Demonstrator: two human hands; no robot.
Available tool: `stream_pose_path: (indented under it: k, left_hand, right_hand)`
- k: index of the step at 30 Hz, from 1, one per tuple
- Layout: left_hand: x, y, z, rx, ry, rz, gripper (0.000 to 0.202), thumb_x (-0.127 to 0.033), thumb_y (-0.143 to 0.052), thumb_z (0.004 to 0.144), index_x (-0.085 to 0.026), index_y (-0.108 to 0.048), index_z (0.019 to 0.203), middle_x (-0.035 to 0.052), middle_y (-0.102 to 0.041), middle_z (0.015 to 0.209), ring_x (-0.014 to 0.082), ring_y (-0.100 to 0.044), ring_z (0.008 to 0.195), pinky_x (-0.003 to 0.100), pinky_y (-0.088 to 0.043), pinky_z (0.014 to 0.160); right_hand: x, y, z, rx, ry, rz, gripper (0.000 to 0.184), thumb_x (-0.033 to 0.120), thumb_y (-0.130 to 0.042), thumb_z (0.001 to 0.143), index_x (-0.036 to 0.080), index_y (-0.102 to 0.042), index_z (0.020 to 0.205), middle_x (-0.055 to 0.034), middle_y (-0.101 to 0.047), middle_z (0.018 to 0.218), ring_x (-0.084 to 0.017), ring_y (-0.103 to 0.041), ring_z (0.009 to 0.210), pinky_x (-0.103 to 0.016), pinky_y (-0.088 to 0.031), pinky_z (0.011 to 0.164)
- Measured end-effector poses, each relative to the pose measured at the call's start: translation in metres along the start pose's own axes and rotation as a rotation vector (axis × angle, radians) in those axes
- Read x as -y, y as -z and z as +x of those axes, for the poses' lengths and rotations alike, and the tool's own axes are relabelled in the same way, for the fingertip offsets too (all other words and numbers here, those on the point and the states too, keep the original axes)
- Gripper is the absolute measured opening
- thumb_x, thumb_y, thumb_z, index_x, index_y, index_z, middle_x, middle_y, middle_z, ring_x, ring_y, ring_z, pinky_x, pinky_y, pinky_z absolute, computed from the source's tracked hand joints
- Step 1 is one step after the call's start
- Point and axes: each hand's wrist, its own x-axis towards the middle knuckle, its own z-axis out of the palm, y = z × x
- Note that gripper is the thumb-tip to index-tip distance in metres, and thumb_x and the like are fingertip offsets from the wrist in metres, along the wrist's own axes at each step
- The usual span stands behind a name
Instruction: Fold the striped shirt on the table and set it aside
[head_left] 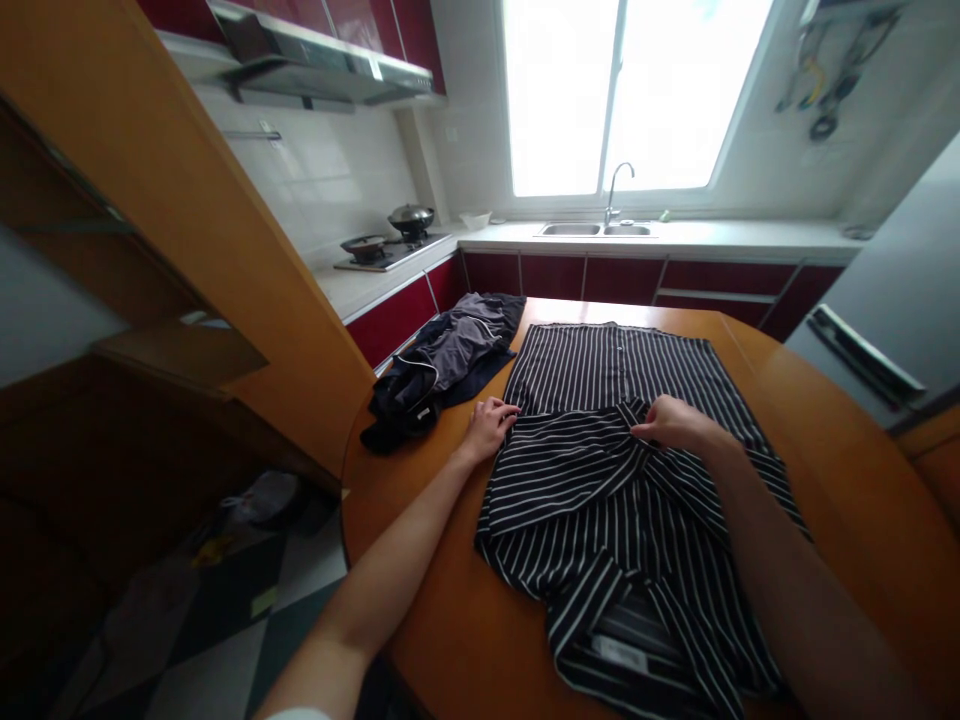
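A black-and-white striped shirt [577, 370] lies spread on the wooden table, its collar and label nearest me and its hem toward the window. One sleeve [555, 470] is laid across the front of it. At the shirt's left edge, my left hand [491, 425] has its fingertips closed on the fabric by the sleeve's fold. My right hand [675, 422] pinches the cuff end of that sleeve near the button line. Beneath my right forearm, part of the shirt's right side is hidden.
Crumpled dark clothes [457, 350] lie on the left of the round wooden table [847, 490]. An orange wooden panel [247, 260] stands left of the table, and a fridge [892, 290] stands at right. Behind are a stove [390, 252] with pans and a sink [574, 229].
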Motion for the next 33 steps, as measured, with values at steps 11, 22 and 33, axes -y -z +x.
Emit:
stream_pose_path:
  k: [11,22,33]
  left_hand:
    - [-0.007,0.002,-0.001,-0.020,0.025,0.008,0.012,-0.033,-0.064,0.091,-0.023,-0.070,0.096,0.0072,-0.059,0.117,0.0283,-0.053,0.110,0.044,-0.042,0.096]
    - [-0.015,0.008,0.000,-0.144,0.063,0.004,0.017,-0.018,-0.059,0.090,-0.020,-0.067,0.105,0.0098,-0.062,0.113,0.0273,-0.057,0.110,0.043,-0.045,0.100]
    - [-0.079,-0.006,-0.045,0.242,-0.358,0.109,0.051,-0.039,-0.041,0.104,-0.021,-0.041,0.152,0.0104,-0.036,0.161,0.0278,-0.025,0.152,0.052,-0.021,0.123]
  right_hand:
    - [-0.024,-0.025,0.034,-0.198,0.086,0.138,0.029,0.020,-0.082,0.063,0.012,-0.071,0.088,-0.0011,-0.066,0.074,-0.015,-0.064,0.068,-0.023,-0.046,0.058]
    - [-0.022,-0.026,0.033,-0.206,0.121,0.111,0.034,0.012,-0.069,0.072,0.013,-0.068,0.106,0.0008,-0.065,0.074,-0.013,-0.061,0.066,-0.021,-0.045,0.061]
    - [0.012,-0.051,0.025,-0.507,0.255,-0.099,0.038,0.029,-0.047,0.096,0.016,-0.064,0.127,-0.0156,-0.066,0.126,-0.026,-0.061,0.116,-0.036,-0.046,0.099]
